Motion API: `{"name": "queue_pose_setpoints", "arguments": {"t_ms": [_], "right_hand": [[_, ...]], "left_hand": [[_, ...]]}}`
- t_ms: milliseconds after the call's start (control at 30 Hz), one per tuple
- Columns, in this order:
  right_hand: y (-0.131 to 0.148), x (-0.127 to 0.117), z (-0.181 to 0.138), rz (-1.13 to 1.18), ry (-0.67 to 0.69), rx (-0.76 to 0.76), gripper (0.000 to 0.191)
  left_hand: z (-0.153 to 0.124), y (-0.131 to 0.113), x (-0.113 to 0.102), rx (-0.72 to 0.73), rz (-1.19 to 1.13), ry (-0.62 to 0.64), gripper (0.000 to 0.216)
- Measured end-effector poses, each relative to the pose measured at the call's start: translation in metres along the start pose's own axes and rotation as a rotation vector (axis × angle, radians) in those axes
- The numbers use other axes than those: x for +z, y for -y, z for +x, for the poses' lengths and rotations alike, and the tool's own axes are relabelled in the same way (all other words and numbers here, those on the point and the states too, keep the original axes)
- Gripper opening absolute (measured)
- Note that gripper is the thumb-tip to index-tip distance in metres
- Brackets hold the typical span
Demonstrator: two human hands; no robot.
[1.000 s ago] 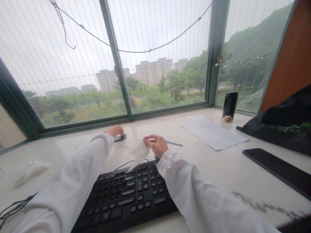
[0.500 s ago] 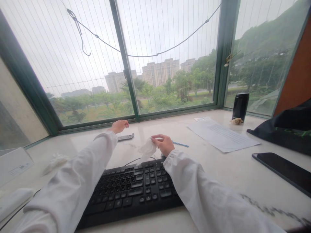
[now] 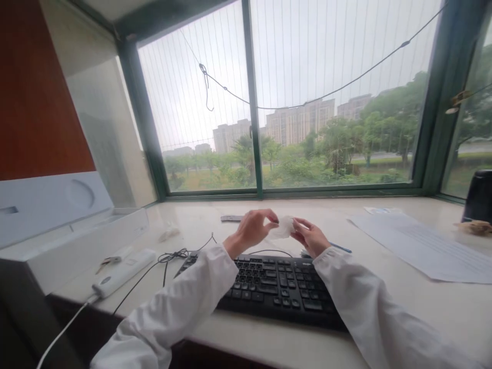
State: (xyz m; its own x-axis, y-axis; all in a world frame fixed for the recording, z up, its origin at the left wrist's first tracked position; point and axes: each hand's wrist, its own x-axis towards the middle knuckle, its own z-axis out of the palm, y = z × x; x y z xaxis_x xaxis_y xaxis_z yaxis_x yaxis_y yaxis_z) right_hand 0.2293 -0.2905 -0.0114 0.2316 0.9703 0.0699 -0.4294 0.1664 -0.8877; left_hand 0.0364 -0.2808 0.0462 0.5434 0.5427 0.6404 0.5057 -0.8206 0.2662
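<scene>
Thumb and fingers of my right hand point(image 3: 310, 241) are closed on a crumpled white tissue point(image 3: 284, 228), held above the back edge of a black keyboard point(image 3: 274, 279). My left hand point(image 3: 251, 230) is beside the tissue, thumb and forefinger curled together. A tiny dark spot shows at those fingertips, too small to name. Several keys on the keyboard's letter area look bare, with their sockets showing. My left sleeve covers part of its left end. Behind my left hand lies a flat silvery metal object point(image 3: 230, 218).
A blue stick point(image 3: 341, 248) lies past my right wrist. Printed paper point(image 3: 418, 241) is at right, near a black can point(image 3: 478, 197). To the left are a crumpled white tissue point(image 3: 169, 233), a white power strip point(image 3: 125, 274), tangled black cable point(image 3: 172, 255) and an open white box point(image 3: 92, 241).
The view has turned left, bringing the white box and power strip into sight. My left hand has moved from beyond the metal object to the tissue, which my right hand still holds.
</scene>
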Motion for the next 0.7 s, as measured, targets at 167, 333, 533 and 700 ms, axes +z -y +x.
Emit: {"name": "queue_pose_setpoints", "arguments": {"t_ms": [167, 333, 533, 700], "right_hand": [[-0.001, 0.008, -0.015, -0.027, 0.226, 0.075, 0.037], [-0.007, 0.019, -0.025, -0.082, 0.263, 0.091, 0.045], [-0.002, 0.022, -0.031, -0.119, 0.305, 0.137, 0.044], [-0.004, 0.015, -0.027, -0.086, 0.235, 0.124, 0.041]], "left_hand": [[-0.026, -0.015, 0.020, -0.112, -0.103, -0.082, 0.012], [-0.037, -0.010, 0.023, -0.113, -0.113, -0.145, 0.007], [-0.043, -0.015, 0.019, -0.108, -0.065, -0.184, 0.009], [-0.047, -0.021, 0.021, -0.051, -0.083, -0.183, 0.017]]}}
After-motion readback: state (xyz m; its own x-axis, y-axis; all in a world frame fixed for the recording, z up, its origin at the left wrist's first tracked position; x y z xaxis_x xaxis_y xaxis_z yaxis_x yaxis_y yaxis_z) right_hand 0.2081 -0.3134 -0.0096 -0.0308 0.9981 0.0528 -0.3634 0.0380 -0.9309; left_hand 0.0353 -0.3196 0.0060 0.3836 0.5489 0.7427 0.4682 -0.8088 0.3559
